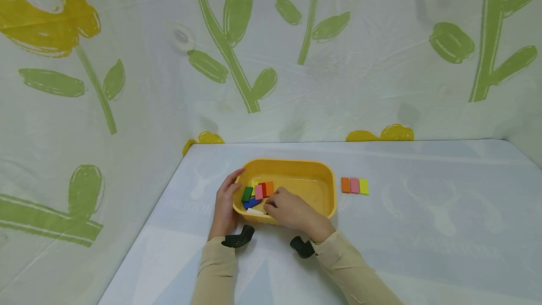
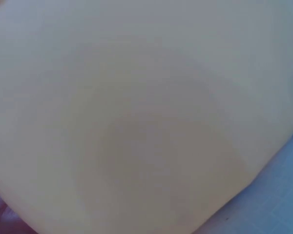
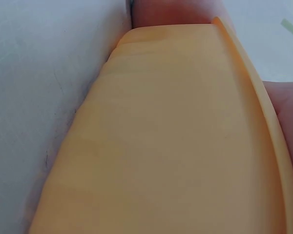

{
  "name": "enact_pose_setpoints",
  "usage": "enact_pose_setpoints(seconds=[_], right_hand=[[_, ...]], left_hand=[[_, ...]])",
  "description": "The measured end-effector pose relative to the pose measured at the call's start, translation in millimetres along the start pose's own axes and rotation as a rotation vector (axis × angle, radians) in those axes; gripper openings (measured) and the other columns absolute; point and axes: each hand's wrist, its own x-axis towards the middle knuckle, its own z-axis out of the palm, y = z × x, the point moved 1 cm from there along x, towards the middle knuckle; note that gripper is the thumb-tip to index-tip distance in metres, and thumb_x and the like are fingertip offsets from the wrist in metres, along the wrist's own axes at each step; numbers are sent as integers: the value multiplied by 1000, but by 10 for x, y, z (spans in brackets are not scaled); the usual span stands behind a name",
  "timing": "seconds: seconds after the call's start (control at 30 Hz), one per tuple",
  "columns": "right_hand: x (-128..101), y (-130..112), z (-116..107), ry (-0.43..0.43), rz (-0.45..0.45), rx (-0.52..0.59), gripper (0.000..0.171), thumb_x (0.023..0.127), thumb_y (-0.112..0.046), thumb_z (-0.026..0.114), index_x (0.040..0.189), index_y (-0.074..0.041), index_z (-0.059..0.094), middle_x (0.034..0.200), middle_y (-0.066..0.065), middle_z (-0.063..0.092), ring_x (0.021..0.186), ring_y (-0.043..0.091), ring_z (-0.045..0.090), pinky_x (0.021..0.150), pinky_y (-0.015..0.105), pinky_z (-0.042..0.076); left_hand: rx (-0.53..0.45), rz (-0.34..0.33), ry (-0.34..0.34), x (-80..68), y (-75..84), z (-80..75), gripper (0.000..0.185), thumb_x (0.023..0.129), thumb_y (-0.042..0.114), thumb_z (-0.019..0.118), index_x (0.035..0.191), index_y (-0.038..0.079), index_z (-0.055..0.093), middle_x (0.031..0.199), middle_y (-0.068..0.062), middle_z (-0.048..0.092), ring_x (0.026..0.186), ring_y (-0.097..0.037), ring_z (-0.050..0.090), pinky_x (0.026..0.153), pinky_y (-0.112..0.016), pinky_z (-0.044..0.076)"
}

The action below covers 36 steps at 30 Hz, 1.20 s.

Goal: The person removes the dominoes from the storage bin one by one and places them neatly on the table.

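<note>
My left hand (image 1: pixel 224 204) grips the left end of a yellow plastic tub (image 1: pixel 296 164), fingers along the outer wall and thumb at the rim. Over the front rim reaches my right hand (image 1: pixel 296 211), its fingers bent down into the tub beside a white block (image 1: pixel 255 211); I cannot tell whether they pinch one. Around those fingertips lie small flat blocks: dark green (image 1: pixel 247 195), blue (image 1: pixel 252 203), pink (image 1: pixel 259 192), orange (image 1: pixel 269 188), plus red and yellow ones. In the right wrist view, the tub's outer wall (image 3: pixel 176 126) fills most of the picture.
Right of the tub, an orange block (image 1: pixel 345 185), a pink block (image 1: pixel 354 185) and a yellow block (image 1: pixel 363 187) lie side by side on the pale tablecloth (image 1: pixel 423 229). Flower-printed cloth (image 1: pixel 360 84) rises behind the table. A blurred pale surface fills the left wrist view.
</note>
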Motion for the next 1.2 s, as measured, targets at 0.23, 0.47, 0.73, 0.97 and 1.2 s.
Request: enact_pose_setpoints(seconds=[0.23,0.47,0.73,0.97,1.2], right_hand=[[6,-17,-7,10,-47,-2,24,89,-19,50,103,-9,66,92,-2,61,76,12,49,75,27,46],[-41,-23,-43,143,-59,-21,21,85,-13,58,104,-13,65,91,-2,55,76,11,48,72,23,46],[-69,13,-145,189,-80,82,27,83,-19,62,110,-15,61,89,-8,58,78,8,51,75,23,47],[-156,116,-402,316,-93,174,20,82,-22,63,101,-15,64,85,-11,59,78,8,53,69,21,47],[-213,251,-608,352,-74,227,19,83,-23,61,101,-18,65,83,-11,59,78,9,53,67,24,47]], left_hand=[[-12,-3,1,1,-2,0,33,90,17,41,118,25,57,130,14,42,122,-8,33,103,-32,25],[-10,-8,-7,-1,15,5,33,90,17,40,119,25,56,129,15,42,121,-7,33,103,-32,25],[-25,-10,-11,-13,26,10,33,91,16,40,120,24,56,129,14,42,121,-9,34,102,-30,27],[-28,-16,-8,-10,22,9,34,90,16,40,119,25,56,130,14,41,121,-9,34,102,-30,28],[-8,-11,-4,-12,20,1,34,90,17,40,119,25,56,130,14,41,121,-8,34,102,-30,27]])
